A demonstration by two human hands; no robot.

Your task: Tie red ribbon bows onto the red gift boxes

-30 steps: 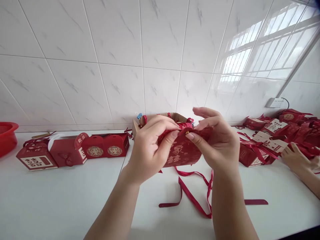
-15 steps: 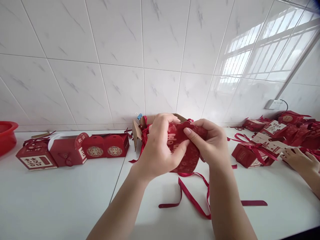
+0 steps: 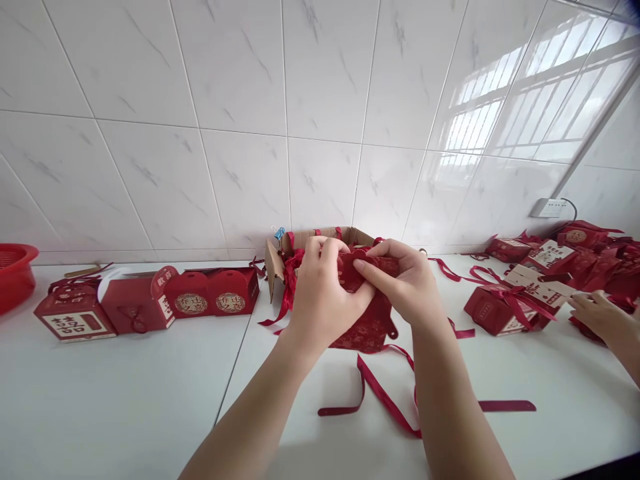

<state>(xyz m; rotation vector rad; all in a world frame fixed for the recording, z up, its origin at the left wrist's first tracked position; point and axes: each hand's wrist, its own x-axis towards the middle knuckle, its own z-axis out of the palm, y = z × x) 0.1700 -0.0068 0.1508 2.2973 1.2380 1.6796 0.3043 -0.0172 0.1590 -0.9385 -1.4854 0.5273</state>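
Observation:
Between my two hands is a red printed gift box [image 3: 364,327], raised over the table, its front partly covered by my fingers. My left hand [image 3: 327,293] is closed around its left side, thumb pointing right. With thumb and bent fingers, my right hand [image 3: 400,277] pinches the box's upper edge near a rounded tab. Under the box, a loose red ribbon [image 3: 385,395] lies looped on the white table [image 3: 280,433]. Just behind my hands stands an open cardboard carton [image 3: 273,267] full of red ribbons.
Several red gift boxes [image 3: 190,293] stand in a row at left, beside a red plastic basket [image 3: 15,277]. A ribbon-tied box [image 3: 500,310] sits at right, near a heap of red boxes [image 3: 600,260]. Another person's hand [image 3: 605,323] reaches in there. A dark red strap [image 3: 507,405] lies nearer.
Both my hands and the gift box have shifted slightly left, and the box has tilted so its lower part shows more. The other person's hand at right has moved a little.

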